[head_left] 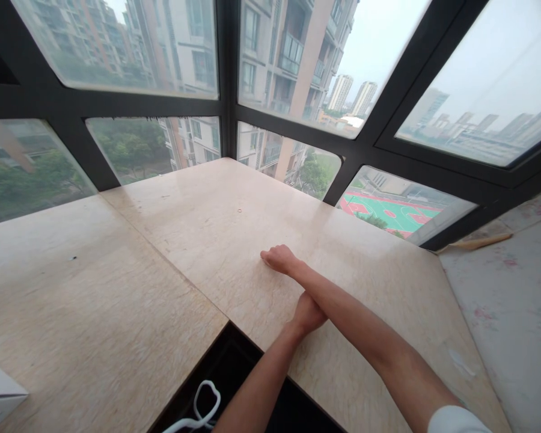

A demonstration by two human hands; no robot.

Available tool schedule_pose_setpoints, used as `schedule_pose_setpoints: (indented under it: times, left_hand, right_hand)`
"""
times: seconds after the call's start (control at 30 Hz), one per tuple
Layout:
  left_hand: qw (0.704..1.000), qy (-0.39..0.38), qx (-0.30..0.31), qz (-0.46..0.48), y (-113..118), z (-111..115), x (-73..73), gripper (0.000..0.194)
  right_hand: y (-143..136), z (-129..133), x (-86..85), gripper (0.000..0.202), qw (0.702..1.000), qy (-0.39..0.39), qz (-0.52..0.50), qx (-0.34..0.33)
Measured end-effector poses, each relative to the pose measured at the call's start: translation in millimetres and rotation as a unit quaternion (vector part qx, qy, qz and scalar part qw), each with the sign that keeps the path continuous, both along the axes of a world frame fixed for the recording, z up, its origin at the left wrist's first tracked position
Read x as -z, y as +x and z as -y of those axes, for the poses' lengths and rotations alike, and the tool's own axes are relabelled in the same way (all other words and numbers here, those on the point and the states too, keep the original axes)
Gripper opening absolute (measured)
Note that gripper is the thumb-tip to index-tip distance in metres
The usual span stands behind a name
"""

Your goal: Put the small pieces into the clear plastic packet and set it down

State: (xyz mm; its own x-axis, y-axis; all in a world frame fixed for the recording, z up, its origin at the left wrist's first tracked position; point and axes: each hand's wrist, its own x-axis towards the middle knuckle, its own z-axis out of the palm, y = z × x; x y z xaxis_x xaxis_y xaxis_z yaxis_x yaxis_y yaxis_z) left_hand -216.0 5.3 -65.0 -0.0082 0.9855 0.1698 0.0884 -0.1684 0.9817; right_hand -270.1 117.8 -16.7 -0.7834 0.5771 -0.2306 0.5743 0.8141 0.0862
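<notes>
The right hand (280,260) is resting curled and empty on the table (198,240), crossing above the left hand (307,315), whose grip I cannot tell, with a small ring (240,211) lying ahead, nearer the right.

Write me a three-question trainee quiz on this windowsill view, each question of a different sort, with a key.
1. True or false: the right hand lies on the beige marble sill with nothing visible in it.
2. Multiple choice: where is the left hand? A) under the right forearm, on the sill B) on the window glass C) holding the white cord.
3. Fill in: the small ring-shaped thing lies on the sill ______ the right hand, toward the windows.

Key: 1 true; 2 A; 3 beyond.
</notes>
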Motion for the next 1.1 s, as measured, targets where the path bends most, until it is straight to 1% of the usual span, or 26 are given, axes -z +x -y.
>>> schedule_pose_setpoints:
  times: [0.1,0.2,0.27,0.33,0.37,0.43,0.5,0.57,0.67,0.73,0.77,0.83,0.93,1.0,1.1]
  left_hand:
    - [0.999,0.028,-0.017,-0.007,-0.9,-5.1,-0.1,0.008]
    - [1.0,0.024,-0.015,-0.005,-1.4,-10.3,2.7,0.012]
    - [1.0,0.013,-0.009,-0.003,-1.8,-12.9,5.5,0.02]
    - [1.0,0.005,-0.008,-0.002,-2.5,-14.6,7.5,0.025]
    - [1.0,0.003,-0.01,0.0,-2.8,-15.0,7.9,0.025]
    - [1.0,0.003,-0.014,0.003,-3.3,-15.4,7.5,0.022]
    - [1.0,0.006,-0.016,0.004,-3.3,-15.1,6.2,0.017]
    - [1.0,0.008,-0.016,0.0,-3.0,-14.5,4.4,0.011]
    - [1.0,0.004,-0.015,-0.012,-2.9,-13.5,1.6,0.009]
    - [1.0,-0.001,-0.014,-0.022,-3.4,-12.8,-0.6,0.011]
    - [1.0,-0.003,-0.014,-0.026,-3.8,-12.4,-1.8,0.012]
    - [0.999,-0.007,-0.012,-0.033,-4.6,-11.6,-4.1,0.014]
    - [0.999,-0.011,-0.005,-0.042,-5.5,-10.6,-6.6,0.015]
    - [0.999,-0.013,-0.001,-0.05,-5.8,-10.1,-7.4,0.017]
    - [0.998,-0.02,0.002,-0.055,-6.1,-9.6,-7.5,0.019]
  right_hand:
    - [8.2,-0.7,3.0,0.02,0.999,-0.021,-0.029,0.016]
    - [21.7,0.5,-0.2,0.011,0.993,-0.052,-0.092,0.051]
    - [33.7,3.9,-6.3,0.007,0.979,-0.074,-0.167,0.086]
    - [47.8,10.0,-14.0,0.007,0.95,-0.097,-0.265,0.131]
    - [55.4,14.2,-17.8,0.008,0.928,-0.112,-0.318,0.155]
    - [72.1,24.7,-24.9,0.01,0.872,-0.152,-0.418,0.205]
    - [90.8,36.8,-31.5,0.014,0.804,-0.201,-0.502,0.246]
    - [112.2,49.0,-38.8,0.017,0.73,-0.244,-0.576,0.275]
    - [148.9,66.3,-50.5,0.021,0.619,-0.283,-0.667,0.304]
    - [174.4,78.1,-55.7,0.023,0.556,-0.297,-0.708,0.319]
    - [186.7,84.4,-56.6,0.024,0.529,-0.302,-0.722,0.327]
    - [209.1,97.8,-54.7,0.026,0.484,-0.308,-0.743,0.343]
    - [237.1,119.3,-45.4,0.03,0.435,-0.304,-0.764,0.367]
    - [253.6,133.8,-38.6,0.033,0.413,-0.294,-0.773,0.381]
    - [278.3,156.2,-31.3,0.037,0.39,-0.27,-0.782,0.404]
